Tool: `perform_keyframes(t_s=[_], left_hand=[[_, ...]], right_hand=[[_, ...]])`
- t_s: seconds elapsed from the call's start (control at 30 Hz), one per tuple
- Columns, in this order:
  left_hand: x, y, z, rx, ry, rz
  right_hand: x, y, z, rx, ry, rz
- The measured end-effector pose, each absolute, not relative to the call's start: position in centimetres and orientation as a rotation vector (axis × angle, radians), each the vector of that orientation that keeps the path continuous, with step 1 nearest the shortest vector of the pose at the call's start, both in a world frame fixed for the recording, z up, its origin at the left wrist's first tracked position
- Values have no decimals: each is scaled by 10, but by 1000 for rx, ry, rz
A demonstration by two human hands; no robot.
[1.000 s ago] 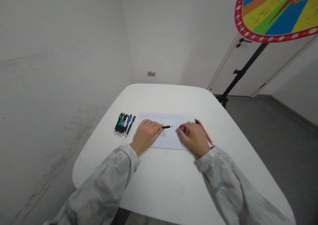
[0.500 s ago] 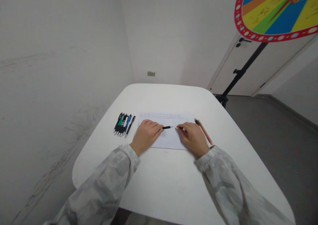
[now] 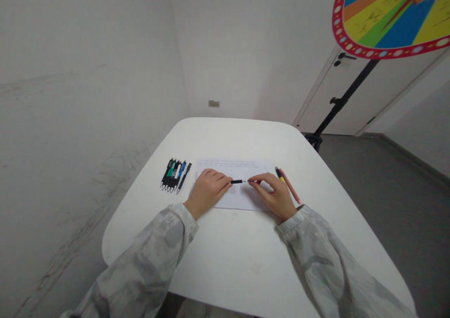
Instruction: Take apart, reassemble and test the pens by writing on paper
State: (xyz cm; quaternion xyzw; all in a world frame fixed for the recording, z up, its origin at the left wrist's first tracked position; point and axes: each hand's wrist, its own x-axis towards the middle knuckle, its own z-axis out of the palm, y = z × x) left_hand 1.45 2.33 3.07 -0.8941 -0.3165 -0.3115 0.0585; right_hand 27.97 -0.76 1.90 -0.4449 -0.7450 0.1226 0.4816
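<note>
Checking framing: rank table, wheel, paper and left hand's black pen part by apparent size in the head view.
1. Table
2. Wheel, cropped by frame
3. Paper, partly covered
4. Black pen part, partly hidden

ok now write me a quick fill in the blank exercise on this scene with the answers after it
The left hand holds a pen whose visible part is mostly ____.
The paper lies on a ____ table.
The row of pens lies to the ____ of the paper.
The wheel shows in the picture's upper ____ corner.

Missing words: black; white; left; right.
</note>
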Motion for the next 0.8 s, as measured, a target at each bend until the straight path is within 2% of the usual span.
perform_keyframes(t_s=[0.8], left_hand=[[17, 22, 32, -2730, -834, -940]], right_hand=[[278, -9, 22, -987, -1898, 307]])
